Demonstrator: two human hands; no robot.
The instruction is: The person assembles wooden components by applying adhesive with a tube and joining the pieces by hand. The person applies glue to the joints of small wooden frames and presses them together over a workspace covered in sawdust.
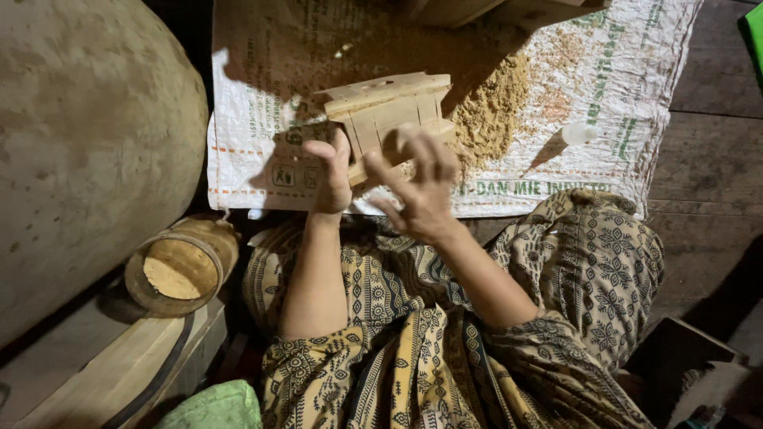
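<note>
While sitting over a white woven sack spread on the plank floor, holding a small wooden frame up at about twelve o'clock from the lap, just above the sack and a heap of sawdust lying at two o'clock from it. Pinching the frame's lower left edge with the left hand, grip clamped on the wood, thumb and fingers closing around the corner. Hovering the right hand at the frame's lower right, fingers spread apart and curled, fingertips seeming to be just touching or brushing the slats; cannot tell whether actually gripping. Judging the frame as light, stiff and dry: thin pale slats joined under a thicker top bar, likely rough rather than slippery, dusted with shavings. Probably sturdy along the top bar and weaker at the thin slats and their joints, so best taking hold at the thick bar or the outer corner posts rather than squeezing mid-slat. Lying well apart at three o'clock on the sack, a small white cylinder. Standing at eight o'clock beside the left knee, a round wooden container with pale sawdust inside, tilted toward the camera. Looming at nine to eleven o'clock, a large rounded grey vessel. Draping over the legs, a patterned batik cloth.
</note>
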